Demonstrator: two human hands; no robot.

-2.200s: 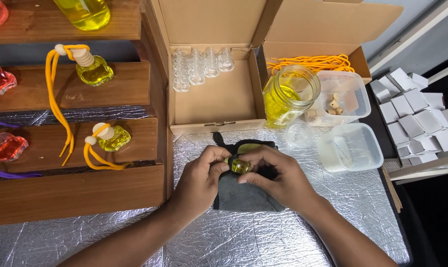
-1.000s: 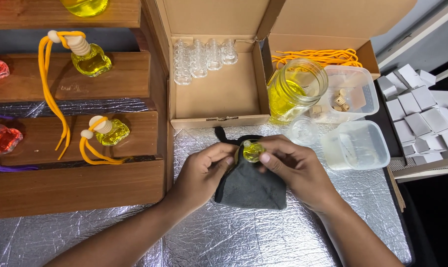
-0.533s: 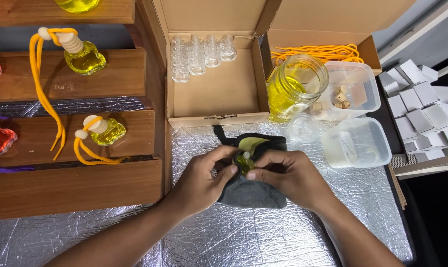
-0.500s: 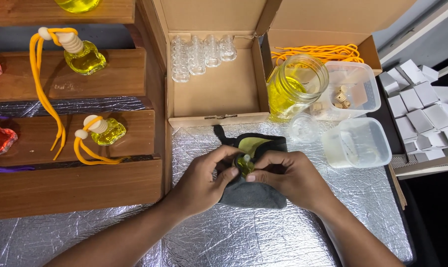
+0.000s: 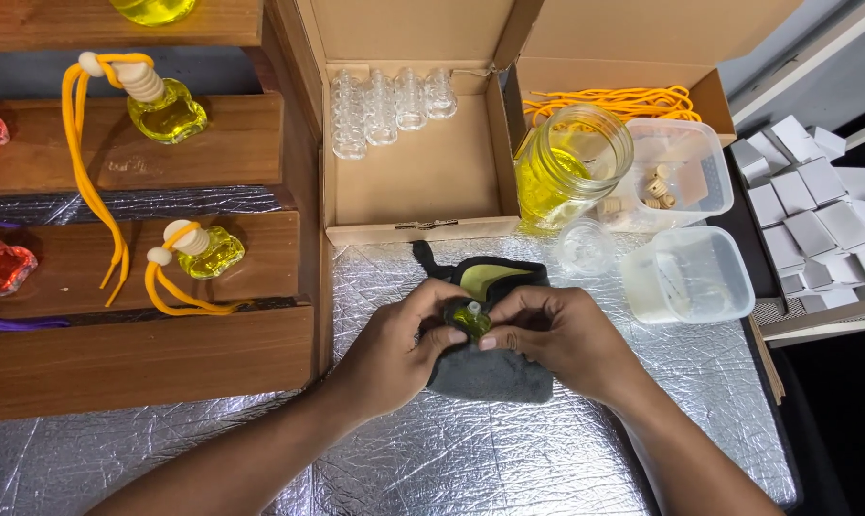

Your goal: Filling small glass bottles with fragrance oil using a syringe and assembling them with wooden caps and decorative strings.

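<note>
Both hands meet over a dark cloth (image 5: 494, 373) that lies on the silver foil surface (image 5: 509, 459). Between the fingertips sits a small glass bottle of yellow-green liquid (image 5: 470, 318). My left hand (image 5: 399, 344) grips the bottle and the cloth's left side. My right hand (image 5: 556, 339) pinches the bottle from the right, fingers closed around it. The cloth's green inner side (image 5: 490, 279) shows just behind the bottle.
An open cardboard box (image 5: 423, 182) holds several empty small bottles (image 5: 389, 105). A jar of yellow liquid (image 5: 571, 162), plastic tubs (image 5: 690, 272), orange cords (image 5: 614, 98) and small white boxes (image 5: 814, 205) stand to the right. Wooden steps (image 5: 136, 287) on the left carry filled bottles with cords (image 5: 189, 258).
The bottle was lifted above the cloth a second ago; it has come back down onto the cloth between both hands. The hands stay close together.
</note>
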